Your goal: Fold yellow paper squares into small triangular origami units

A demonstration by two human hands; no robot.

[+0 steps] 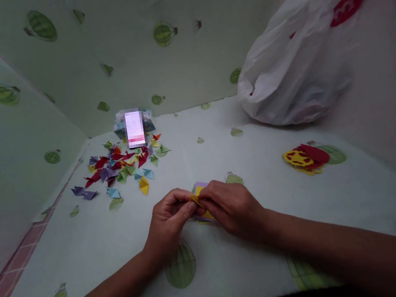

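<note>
Between the fingertips of both hands is a small folded piece of yellow paper (197, 200). My left hand (172, 216) pinches it from the left with thumb and forefinger. From the right, my right hand (231, 205) is closed on its other side, and its fingers partly hide the paper. Beneath the hands lies a small stack of square paper sheets (201, 185), with purple and yellow showing; much of it is covered by the fingers.
Many folded paper pieces (121, 166) in several colours lie heaped at the back left. Behind them a lit phone (134, 128) leans on a patterned box (148, 120). At right are red and yellow cut-out shapes (306, 158) and a white plastic bag (290, 71).
</note>
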